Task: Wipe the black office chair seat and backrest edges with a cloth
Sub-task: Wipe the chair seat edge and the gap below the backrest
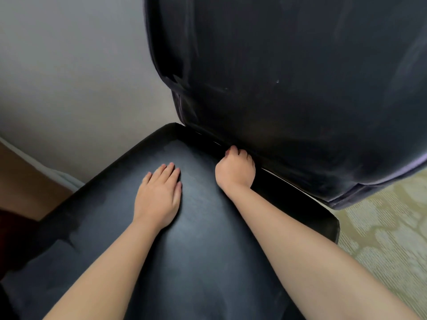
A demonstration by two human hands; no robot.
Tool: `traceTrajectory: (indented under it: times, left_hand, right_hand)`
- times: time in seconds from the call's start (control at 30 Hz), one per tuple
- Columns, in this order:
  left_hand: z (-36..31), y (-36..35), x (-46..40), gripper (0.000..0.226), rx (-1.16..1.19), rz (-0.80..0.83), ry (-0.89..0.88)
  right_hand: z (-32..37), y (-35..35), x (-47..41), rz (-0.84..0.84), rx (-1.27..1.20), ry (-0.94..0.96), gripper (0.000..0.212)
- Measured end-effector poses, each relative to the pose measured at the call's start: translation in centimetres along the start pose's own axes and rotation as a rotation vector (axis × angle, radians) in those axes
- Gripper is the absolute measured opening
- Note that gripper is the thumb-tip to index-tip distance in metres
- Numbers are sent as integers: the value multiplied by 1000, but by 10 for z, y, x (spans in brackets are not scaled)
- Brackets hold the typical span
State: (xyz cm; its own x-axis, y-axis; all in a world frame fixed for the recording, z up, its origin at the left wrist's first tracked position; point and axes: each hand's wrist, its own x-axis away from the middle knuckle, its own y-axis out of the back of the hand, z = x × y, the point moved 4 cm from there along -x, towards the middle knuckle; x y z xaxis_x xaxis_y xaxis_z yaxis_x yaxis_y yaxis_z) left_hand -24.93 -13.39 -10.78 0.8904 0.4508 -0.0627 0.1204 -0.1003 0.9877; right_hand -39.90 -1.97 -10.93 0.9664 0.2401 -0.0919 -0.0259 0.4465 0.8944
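Left hand point(159, 195) is lying flat-fingered on the black seat point(208, 250); right hand point(235, 168) is curling into the backrest point(288, 88) gap, contents unclear, beside grey wall point(69, 77) and patterned carpet point(388, 227).

Seat point(203, 227) black, smooth sheen with greyish highlights down the middle; backrest point(300, 88) black too, bluish-grey streaks, a few small pale specks, edge piping looks faintly purple-grey. Wall point(69, 77) plain light grey with a white skirting strip point(46, 168); floor at left brown point(25, 181), dark red patch at far left edge. Carpet point(381, 227) on right pale yellow-green with cream blotchy pattern and fine ribbed lines
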Motion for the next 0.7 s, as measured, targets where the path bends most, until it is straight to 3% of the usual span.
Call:
traceTrajectory:
  times: [0.13, 0.47, 0.7]
  left_hand:
    - [14, 1, -8, 63, 26, -21, 47]
    - [54, 10, -26, 73, -11, -35, 61]
    - [104, 20, -26, 60, -48, -82, 130]
  right_hand:
    - [19, -12, -10, 39, 20, 37, 31]
    - [79, -41, -39, 149, 22, 189, 34]
    - [132, -61, -58, 280, -2, 423, 33]
